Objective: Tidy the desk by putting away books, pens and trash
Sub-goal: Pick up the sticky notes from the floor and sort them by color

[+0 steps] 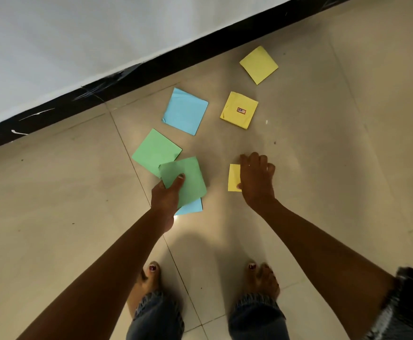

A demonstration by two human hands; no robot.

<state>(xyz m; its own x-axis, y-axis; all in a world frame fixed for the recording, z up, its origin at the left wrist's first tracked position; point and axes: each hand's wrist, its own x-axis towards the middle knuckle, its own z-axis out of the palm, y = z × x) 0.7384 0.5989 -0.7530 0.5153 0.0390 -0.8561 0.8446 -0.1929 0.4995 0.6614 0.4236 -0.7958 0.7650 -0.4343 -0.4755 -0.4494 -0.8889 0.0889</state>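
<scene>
Papers could slip, we reckon: left hand (167, 195) pinches a green-and-blue stack (185, 182) while right hand (257, 179) claws a flat yellow square (234, 177).

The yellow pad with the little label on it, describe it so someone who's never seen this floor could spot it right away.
Start at the black skirting along the wall and move onto the tiled floor. Right of the blue pad lies the labelled yellow pad. It alone carries a small red-edged sticker; the other yellow pad beyond it is plain.
</scene>
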